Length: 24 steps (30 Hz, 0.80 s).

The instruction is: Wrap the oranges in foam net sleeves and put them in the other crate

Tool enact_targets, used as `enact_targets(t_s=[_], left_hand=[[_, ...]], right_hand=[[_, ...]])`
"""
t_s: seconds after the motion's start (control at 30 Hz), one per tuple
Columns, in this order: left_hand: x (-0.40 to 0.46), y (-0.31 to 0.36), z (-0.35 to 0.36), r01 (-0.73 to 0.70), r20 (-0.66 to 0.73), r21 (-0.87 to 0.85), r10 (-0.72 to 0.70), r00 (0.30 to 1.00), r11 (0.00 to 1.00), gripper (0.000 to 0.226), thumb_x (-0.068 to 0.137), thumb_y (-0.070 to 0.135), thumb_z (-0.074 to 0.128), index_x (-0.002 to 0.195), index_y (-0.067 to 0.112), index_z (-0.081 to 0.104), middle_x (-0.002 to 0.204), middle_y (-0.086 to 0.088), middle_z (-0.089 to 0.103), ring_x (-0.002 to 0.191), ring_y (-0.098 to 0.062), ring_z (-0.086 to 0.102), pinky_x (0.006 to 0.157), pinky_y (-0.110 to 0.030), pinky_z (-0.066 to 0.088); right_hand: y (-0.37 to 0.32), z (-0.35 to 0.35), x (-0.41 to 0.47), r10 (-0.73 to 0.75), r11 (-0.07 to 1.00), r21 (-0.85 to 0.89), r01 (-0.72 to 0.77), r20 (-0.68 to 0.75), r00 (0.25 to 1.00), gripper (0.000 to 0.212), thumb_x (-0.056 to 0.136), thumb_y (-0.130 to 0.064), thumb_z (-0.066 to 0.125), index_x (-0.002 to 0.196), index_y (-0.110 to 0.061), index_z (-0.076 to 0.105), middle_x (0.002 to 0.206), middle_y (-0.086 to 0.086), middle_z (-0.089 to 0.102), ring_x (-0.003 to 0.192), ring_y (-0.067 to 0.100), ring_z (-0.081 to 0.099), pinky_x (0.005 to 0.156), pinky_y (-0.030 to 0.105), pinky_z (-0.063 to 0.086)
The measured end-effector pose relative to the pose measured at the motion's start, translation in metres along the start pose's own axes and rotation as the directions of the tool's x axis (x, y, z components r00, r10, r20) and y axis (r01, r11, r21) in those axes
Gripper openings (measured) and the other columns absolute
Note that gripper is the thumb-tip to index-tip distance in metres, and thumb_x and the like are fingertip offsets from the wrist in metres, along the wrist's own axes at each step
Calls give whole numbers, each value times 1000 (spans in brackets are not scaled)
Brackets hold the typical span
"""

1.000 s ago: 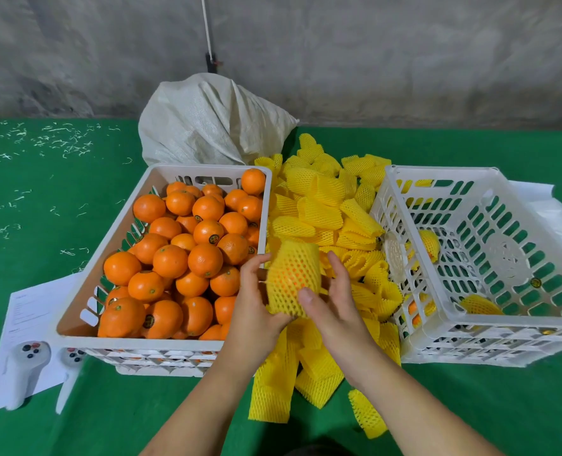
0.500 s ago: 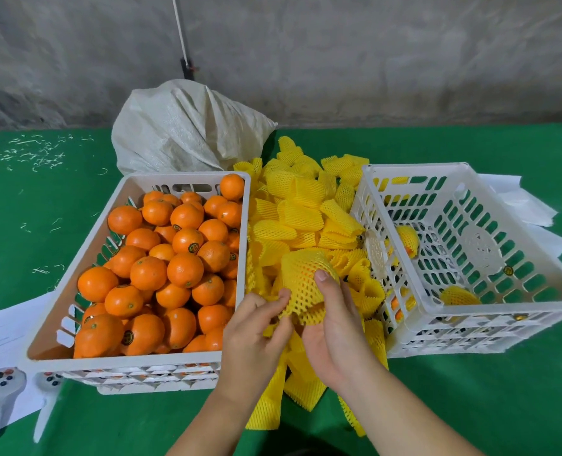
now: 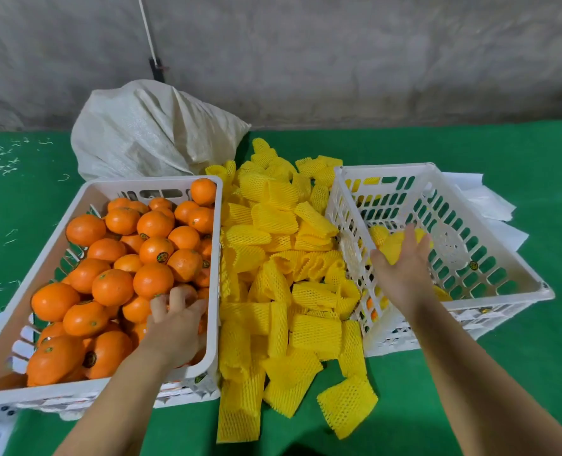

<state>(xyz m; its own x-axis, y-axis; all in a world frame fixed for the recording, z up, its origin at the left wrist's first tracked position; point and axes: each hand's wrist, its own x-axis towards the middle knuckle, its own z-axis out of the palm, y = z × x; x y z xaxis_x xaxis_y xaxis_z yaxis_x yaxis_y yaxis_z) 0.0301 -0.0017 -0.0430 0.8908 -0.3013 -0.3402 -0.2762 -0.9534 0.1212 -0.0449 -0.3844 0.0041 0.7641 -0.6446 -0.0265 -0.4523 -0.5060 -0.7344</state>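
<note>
On the green table (image 3: 26, 209), the left hand (image 3: 174, 319) curls round an orange in the full crate (image 3: 212, 274), while the right hand (image 3: 401, 268), fingers loose, releases a sleeved orange (image 3: 389, 246) into the crate (image 3: 503, 268) right of the sleeves (image 3: 283, 278).

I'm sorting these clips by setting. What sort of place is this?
Probably a fruit packing area, makeshift rather than a factory line: a white crate of oranges and a pile of yellow foam net sleeves sit on a green mat against a bare concrete wall.

Bright, even light; soft shadows, wide-angle bending at the edges.
</note>
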Motion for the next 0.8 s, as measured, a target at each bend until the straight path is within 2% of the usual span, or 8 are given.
enact_targets(t_s=[0.07, 0.17, 0.27, 0.37, 0.47, 0.57, 0.7, 0.8], left_hand=[[-2, 4, -1, 5, -6, 55, -4, 1000, 998, 51, 104, 46, 56, 152, 37, 42, 149, 0, 23, 130, -34, 28, 113, -44, 40], [-4, 6, -8, 13, 122, 167, -33, 992, 986, 38, 111, 36, 42, 145, 24, 51, 143, -7, 40, 125, -30, 50, 102, -38, 51], [-9, 5, -24, -10, 399, 41, -7, 917, 999, 32, 113, 37, 36, 131, 24, 59, 129, -5, 60, 105, -21, 57, 87, -33, 46], [-15, -5, -34, 16, 489, -39, 5, 872, 999, 18, 107, 43, 48, 92, 33, 49, 91, 4, 52, 75, -12, 42, 67, -28, 35], [-19, -14, -33, 8, 361, -100, 28, 932, 995, 20, 98, 45, 64, 105, 30, 53, 96, 4, 60, 76, -10, 52, 67, -27, 44], [-26, -14, -28, 98, 115, -417, -54, 992, 904, 44, 94, 47, 73, 125, 35, 45, 109, 6, 61, 93, -17, 62, 75, -35, 52], [-37, 0, -21, -79, -304, -789, -275, 912, 610, 44, 99, 47, 69, 136, 36, 47, 102, 9, 64, 86, -8, 65, 65, -33, 52], [-41, 27, -20, -257, -345, -921, -308, 886, 292, 39, 102, 50, 61, 139, 40, 53, 124, 20, 59, 100, 3, 67, 77, -24, 57]], right_hand=[[-1, 6, -3, -148, 964, -218, 154, 46, 988, 82, 101, -45, 57, 163, -33, 6, 170, 4, -20, 153, 43, 18, 112, 52, 38], [-3, 16, -8, -375, 746, -564, 354, 84, 923, 78, 95, -40, 62, 160, -26, 21, 168, 13, 1, 147, 44, 26, 108, 55, 41], [3, 30, -15, -511, 637, -632, 440, 81, 856, 57, 88, -37, 68, 140, -22, 52, 153, 17, 33, 135, 41, 36, 104, 57, 42], [14, 59, -23, -567, 585, -572, 575, 219, 794, 24, 87, -35, 72, 108, -26, 69, 154, 15, 39, 139, 40, 34, 107, 57, 39], [35, 93, -22, -225, 653, -512, 558, 572, 789, 27, 95, -49, 59, 121, -43, 64, 172, 6, -8, 155, 35, -7, 121, 60, 7], [47, 117, -16, 126, 704, -566, 429, 694, 709, 62, 94, -58, 50, 153, -42, 37, 169, -5, -23, 154, 36, -19, 121, 64, 8], [29, 126, -24, -54, 771, -519, 369, 523, 850, 51, 101, -48, 51, 147, -25, 49, 167, -3, 22, 152, 31, 11, 119, 48, 16], [3, 115, -34, -258, 936, -147, 321, 337, 905, 34, 102, -25, 58, 135, -29, 60, 142, 2, 51, 120, 20, 51, 94, 29, 42]])
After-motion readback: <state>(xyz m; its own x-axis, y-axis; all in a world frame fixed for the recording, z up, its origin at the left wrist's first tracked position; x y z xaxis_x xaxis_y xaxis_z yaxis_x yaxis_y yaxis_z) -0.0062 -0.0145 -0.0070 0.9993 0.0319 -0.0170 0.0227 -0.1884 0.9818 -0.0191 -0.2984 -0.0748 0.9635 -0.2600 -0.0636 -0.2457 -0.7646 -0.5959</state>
